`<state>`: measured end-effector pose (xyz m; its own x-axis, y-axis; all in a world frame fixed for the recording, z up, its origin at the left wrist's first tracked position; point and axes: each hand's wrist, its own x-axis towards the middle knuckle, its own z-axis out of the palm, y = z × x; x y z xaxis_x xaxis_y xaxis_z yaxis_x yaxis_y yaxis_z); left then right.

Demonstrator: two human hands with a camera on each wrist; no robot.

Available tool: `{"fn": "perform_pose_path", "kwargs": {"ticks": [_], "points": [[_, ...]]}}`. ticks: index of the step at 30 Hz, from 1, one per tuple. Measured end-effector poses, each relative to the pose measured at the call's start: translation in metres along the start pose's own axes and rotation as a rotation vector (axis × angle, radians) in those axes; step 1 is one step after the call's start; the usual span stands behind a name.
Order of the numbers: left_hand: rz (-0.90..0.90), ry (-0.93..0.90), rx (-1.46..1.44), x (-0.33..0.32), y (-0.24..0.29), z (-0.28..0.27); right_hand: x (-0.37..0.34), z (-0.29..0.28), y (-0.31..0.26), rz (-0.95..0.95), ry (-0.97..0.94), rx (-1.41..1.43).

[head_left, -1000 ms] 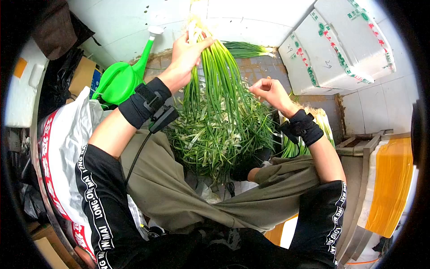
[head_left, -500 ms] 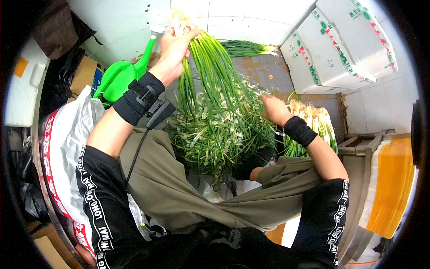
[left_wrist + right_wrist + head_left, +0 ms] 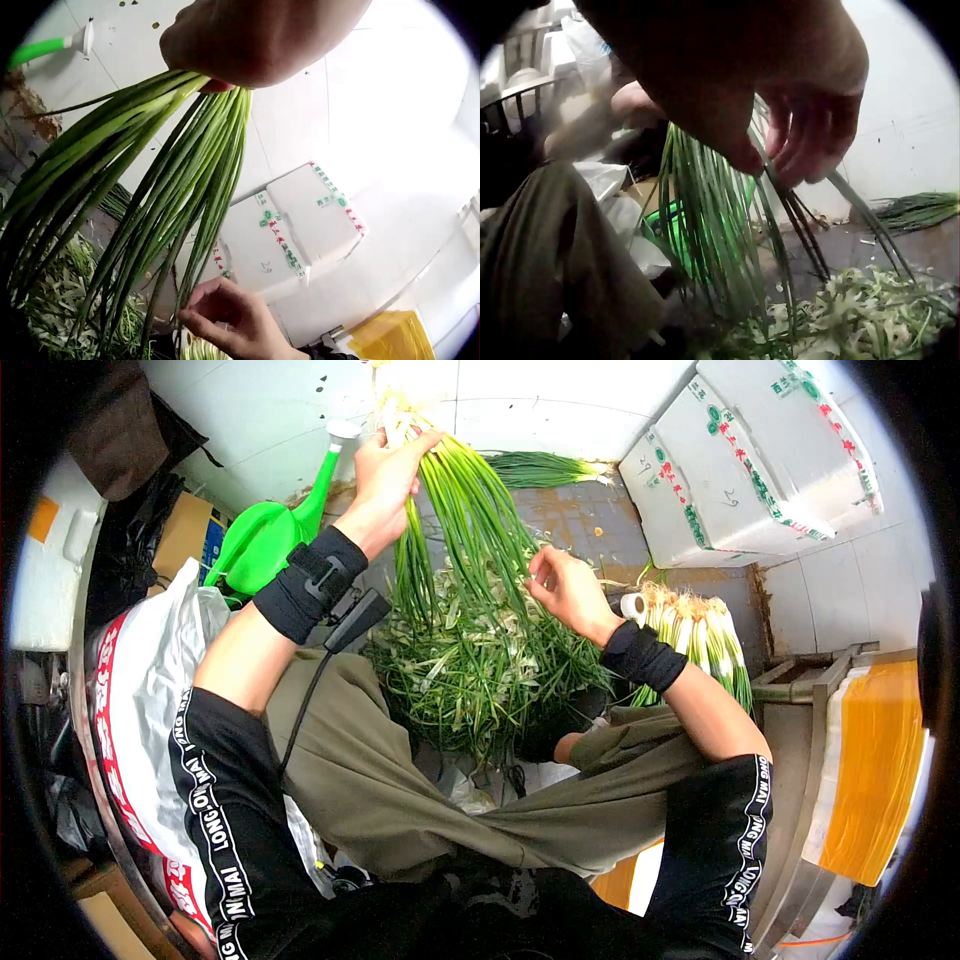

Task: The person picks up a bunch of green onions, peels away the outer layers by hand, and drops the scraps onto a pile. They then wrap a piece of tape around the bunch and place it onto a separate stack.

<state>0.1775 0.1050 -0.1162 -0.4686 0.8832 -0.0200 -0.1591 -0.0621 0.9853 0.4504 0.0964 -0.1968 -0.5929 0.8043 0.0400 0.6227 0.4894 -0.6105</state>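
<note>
My left hand point(image 3: 385, 485) grips a bunch of scallions point(image 3: 470, 510) near the pale root end, held up so the long green leaves hang down. At the right side of those leaves is my right hand point(image 3: 572, 598), its thumb and index finger pinching a few thin scallion leaves point(image 3: 799, 225) in the right wrist view. Beneath both hands lies a heap of loose green leaves and pale peelings point(image 3: 480, 680) on the floor between the legs.
Further scallion bunches point(image 3: 700, 635) stand roots up at the right; another bunch point(image 3: 545, 468) lies by the wall. White foam boxes point(image 3: 740, 470) are stacked at the back right. A green watering can point(image 3: 262, 545) and a white sack point(image 3: 150, 660) are on the left.
My left hand has shifted slightly left with the scallion bunch. The right hand first dipped down to the right, away from the leaves, then came back up to them.
</note>
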Motion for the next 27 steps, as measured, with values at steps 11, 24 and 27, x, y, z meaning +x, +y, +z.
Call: {"fn": "perform_pose_path", "kwargs": {"ticks": [11,24,27], "points": [[0.018,-0.009,0.004,-0.006,0.005,-0.002,-0.008,-0.003,0.025,0.094,-0.15,0.001],[0.014,-0.009,0.001,-0.003,0.0,-0.001,0.002,0.008,-0.003,0.093,-0.029,0.209],[0.019,-0.028,-0.002,-0.002,-0.001,-0.003,0.002,0.002,-0.004,0.218,-0.017,0.42]]}}
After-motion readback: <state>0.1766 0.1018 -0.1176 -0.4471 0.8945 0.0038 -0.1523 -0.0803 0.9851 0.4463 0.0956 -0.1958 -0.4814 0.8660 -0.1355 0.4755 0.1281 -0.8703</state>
